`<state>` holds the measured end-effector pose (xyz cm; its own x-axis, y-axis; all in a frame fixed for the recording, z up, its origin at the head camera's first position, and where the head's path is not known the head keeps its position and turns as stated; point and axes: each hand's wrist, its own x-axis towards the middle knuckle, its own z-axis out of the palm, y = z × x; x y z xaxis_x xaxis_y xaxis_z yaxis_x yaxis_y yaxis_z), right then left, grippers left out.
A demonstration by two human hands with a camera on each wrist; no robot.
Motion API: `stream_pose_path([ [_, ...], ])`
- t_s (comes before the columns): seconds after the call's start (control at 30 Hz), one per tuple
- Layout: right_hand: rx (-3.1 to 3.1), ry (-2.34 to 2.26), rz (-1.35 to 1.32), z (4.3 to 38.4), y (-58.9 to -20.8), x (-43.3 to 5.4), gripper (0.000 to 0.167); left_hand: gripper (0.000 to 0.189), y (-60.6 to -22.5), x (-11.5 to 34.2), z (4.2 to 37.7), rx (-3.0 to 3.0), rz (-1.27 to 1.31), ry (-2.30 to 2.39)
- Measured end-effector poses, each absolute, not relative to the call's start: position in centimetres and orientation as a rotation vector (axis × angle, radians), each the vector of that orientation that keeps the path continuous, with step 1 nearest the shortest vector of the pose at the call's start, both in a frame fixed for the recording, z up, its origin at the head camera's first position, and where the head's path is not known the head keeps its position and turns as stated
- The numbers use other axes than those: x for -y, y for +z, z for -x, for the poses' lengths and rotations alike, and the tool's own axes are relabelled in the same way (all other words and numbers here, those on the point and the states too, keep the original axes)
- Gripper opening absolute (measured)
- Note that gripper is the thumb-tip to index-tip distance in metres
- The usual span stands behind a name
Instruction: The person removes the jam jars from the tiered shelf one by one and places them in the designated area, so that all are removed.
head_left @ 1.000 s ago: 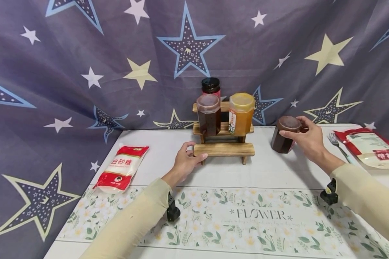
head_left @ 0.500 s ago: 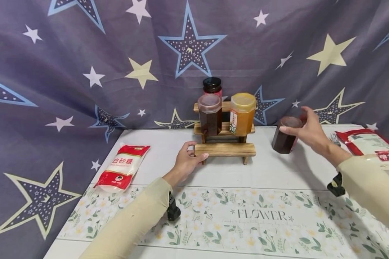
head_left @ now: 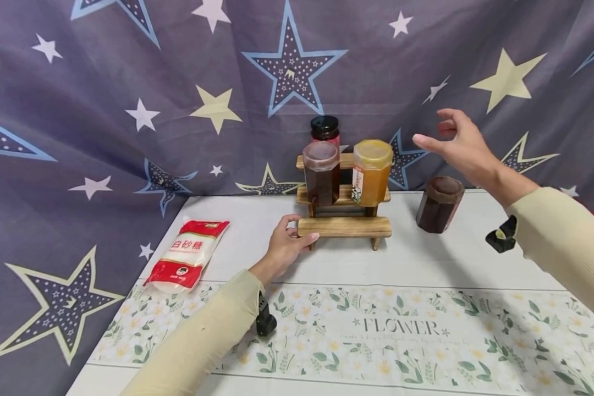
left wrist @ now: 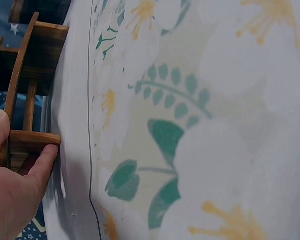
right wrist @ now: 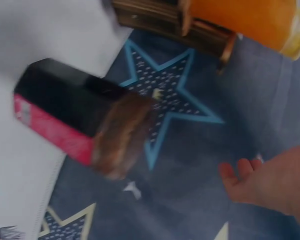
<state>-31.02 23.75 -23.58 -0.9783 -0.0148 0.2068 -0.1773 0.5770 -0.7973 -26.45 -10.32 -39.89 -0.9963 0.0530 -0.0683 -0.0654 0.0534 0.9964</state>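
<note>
My left hand [head_left: 283, 245] grips the left end of the lowest step of a three-tier wooden rack [head_left: 344, 227], its thumb lying at the step's front. In the left wrist view, the thumb and a finger are on either side of the rack's wood [left wrist: 35, 139]. Raised in the air at the right, my right hand [head_left: 464, 144] holds nothing, fingers loosely bent. Below it a dark brown jar [head_left: 438, 206] stands upright on the table; the right wrist view shows its pink label [right wrist: 55, 127]. The middle tier bears another dark jar [head_left: 322, 179] and an amber honey jar [head_left: 374, 179].
Behind them, a black-lidded jar [head_left: 325, 127] is on the top tier, partly hidden. A red-and-white sugar bag [head_left: 187, 256] lies at the left. A fork [right wrist: 9, 233] shows at the right wrist view's corner. A star-patterned curtain [head_left: 178, 66] hangs behind the table.
My right hand has let go of the dark jar and lifted up away from it. The jar stays on the table. My left hand keeps its grip on the rack.
</note>
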Motion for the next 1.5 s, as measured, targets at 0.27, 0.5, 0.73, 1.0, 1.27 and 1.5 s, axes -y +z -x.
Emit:
stream_pose_path([
  [0.27, 2.648, 1.409, -0.243, 32.2, -20.9, -19.2, 0.09, 0.062, -39.6, 10.3, 26.4, -2.225, 0.013, 2.098],
  [0.5, 2.684, 1.435, -0.306, 33.0, -20.2, -15.8, 0.089, 0.066, -39.8, 10.3, 26.4, -2.208, 0.005, 2.094],
  [0.73, 2.722, 1.413, -0.349, 33.9, -19.8, -14.0, 0.087, 0.069, -39.0, 10.3, 26.0, -2.185, 0.012, 2.081],
  [1.0, 2.829, 1.289, -0.317, 34.8, -19.3, -11.3, 0.087, 0.064, -37.7, 10.1, 25.2, -2.201, 0.004, 2.067],
  [1.27, 2.894, 1.204, -0.305, 35.1, -19.3, -8.6, 0.085, 0.068, -39.7, 10.6, 26.0, -2.198, 0.012, 2.079],
  [1.5, 2.992, 1.144, -0.242, 35.6, -19.1, -7.4, 0.088, 0.061, -37.7, 10.7, 24.6, -2.203, 0.02, 2.061],
])
